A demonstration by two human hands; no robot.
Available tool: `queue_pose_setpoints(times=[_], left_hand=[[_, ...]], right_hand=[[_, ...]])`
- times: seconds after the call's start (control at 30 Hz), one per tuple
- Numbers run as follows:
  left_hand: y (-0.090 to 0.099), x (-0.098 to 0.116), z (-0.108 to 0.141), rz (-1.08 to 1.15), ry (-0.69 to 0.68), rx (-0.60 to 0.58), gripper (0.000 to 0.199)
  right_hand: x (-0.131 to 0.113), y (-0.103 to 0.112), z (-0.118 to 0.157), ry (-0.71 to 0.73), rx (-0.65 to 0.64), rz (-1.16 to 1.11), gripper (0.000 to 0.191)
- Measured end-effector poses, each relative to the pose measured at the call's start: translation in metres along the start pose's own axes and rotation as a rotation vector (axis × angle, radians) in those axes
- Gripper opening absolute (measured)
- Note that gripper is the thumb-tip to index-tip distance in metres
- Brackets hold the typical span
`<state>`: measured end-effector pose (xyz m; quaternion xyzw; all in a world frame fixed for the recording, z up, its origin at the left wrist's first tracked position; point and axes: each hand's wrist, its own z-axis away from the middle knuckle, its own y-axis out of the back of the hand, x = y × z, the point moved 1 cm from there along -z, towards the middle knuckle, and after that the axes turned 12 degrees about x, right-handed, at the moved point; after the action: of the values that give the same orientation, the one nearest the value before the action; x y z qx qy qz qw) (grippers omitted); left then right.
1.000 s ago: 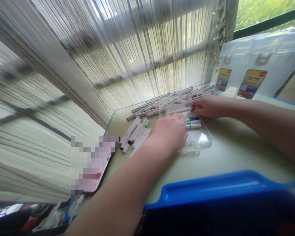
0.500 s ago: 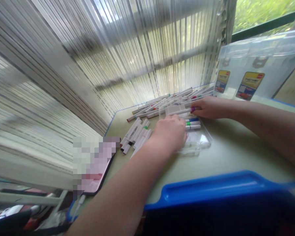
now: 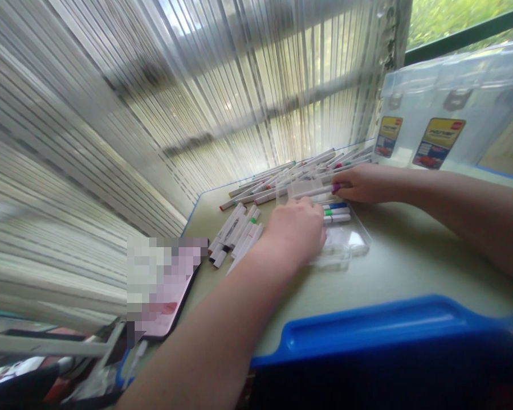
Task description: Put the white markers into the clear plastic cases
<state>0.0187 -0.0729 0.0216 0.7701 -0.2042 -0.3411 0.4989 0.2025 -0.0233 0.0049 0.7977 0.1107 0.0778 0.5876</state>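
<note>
My right hand (image 3: 355, 183) pinches a white marker with a purple band (image 3: 314, 192) near its right end. The marker points left, above a clear plastic case (image 3: 359, 242). My left hand (image 3: 298, 228) bends over the left part of this case with curled fingers; its fingertips are hidden, and what they grip cannot be made out. Just right of it, several markers with blue and green bands (image 3: 337, 212) lie side by side in the case. White markers (image 3: 235, 228) lie in a small group left of my left hand. A looser heap of markers (image 3: 282, 173) spreads behind the case.
Clear storage boxes with yellow labels (image 3: 457, 119) stand at the back right. A tablet-like device (image 3: 171, 307), partly pixelated, lies at the table's left edge with a cable attached. A striped curtain (image 3: 248, 74) hangs behind. The pale table (image 3: 393, 273) has a blue front edge.
Both hands stay almost where they were, the right one still holding the purple-banded marker. The camera view has shifted very slightly.
</note>
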Motion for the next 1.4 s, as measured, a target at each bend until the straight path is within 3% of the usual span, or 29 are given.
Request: queue_pose_setpoints(times=[0.8, 1.4], left_hand=[[-0.001, 0.0002, 0.0004, -0.002, -0.007, 0.018, 0.03], [0.0012, 0.0005, -0.0007, 0.028, 0.003, -0.038, 0.033]], right_hand=[[0.0054, -0.0047, -0.002, -0.031, -0.012, -0.026, 0.03], [0.0067, -0.0039, -0.002, -0.042, -0.061, -0.073, 0.027]])
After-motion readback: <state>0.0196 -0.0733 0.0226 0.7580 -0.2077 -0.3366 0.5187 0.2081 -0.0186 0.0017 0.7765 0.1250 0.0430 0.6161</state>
